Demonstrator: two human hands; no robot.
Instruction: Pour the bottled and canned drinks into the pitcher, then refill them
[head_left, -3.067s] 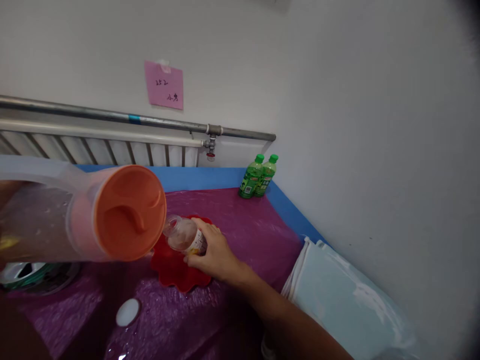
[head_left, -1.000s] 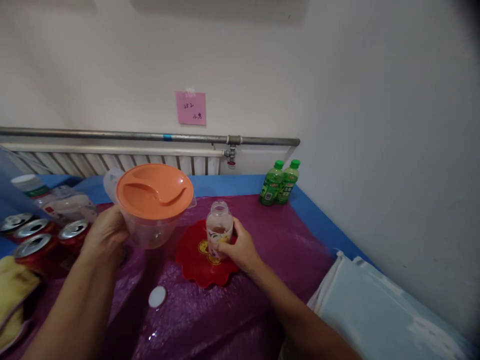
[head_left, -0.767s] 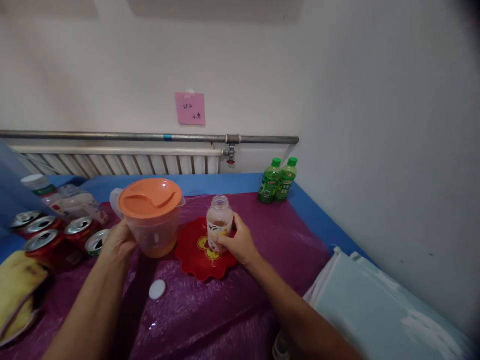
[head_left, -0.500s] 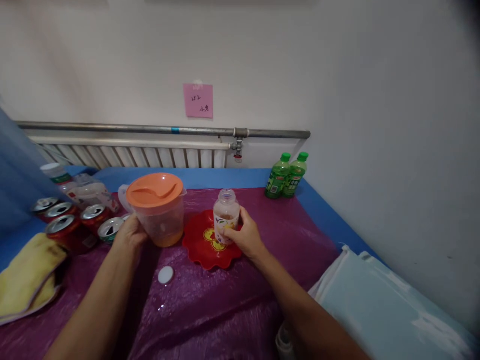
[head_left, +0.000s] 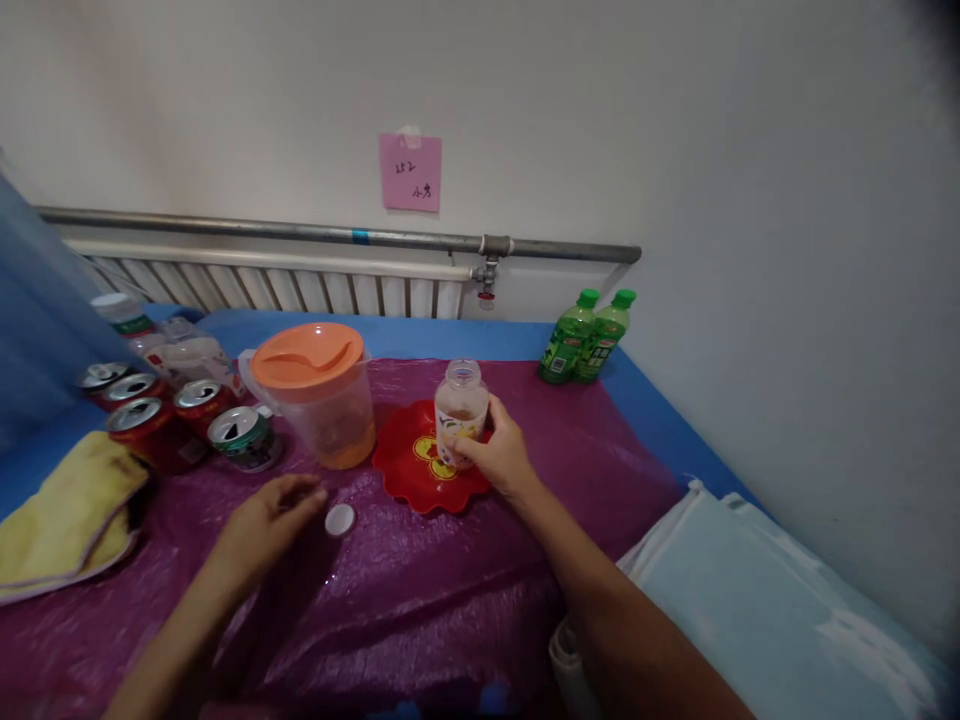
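Note:
My right hand (head_left: 499, 452) is wrapped round a clear bottle (head_left: 461, 413) with a patterned label, uncapped and upright at the red scalloped plate (head_left: 424, 487). A little brownish liquid shows inside the bottle. My left hand (head_left: 268, 518) is empty, its fingers apart, just left of a white bottle cap (head_left: 340, 520) lying on the purple plastic sheet. Behind that hand stands a clear plastic pitcher (head_left: 330, 415) with an orange lid and some amber liquid at its bottom.
Several opened drink cans (head_left: 161, 432) and clear bottles (head_left: 191, 350) crowd the left side. A folded yellow cloth (head_left: 71, 510) lies in front of them. Two green bottles (head_left: 570, 338) stand at the back right. Pale blue folded fabric (head_left: 765, 590) is at the right, and a radiator (head_left: 337, 290) behind.
My left hand has let go of the pitcher and come down towards the white cap. The right hand still holds the bottle at the plate. The whole view has shifted slightly.

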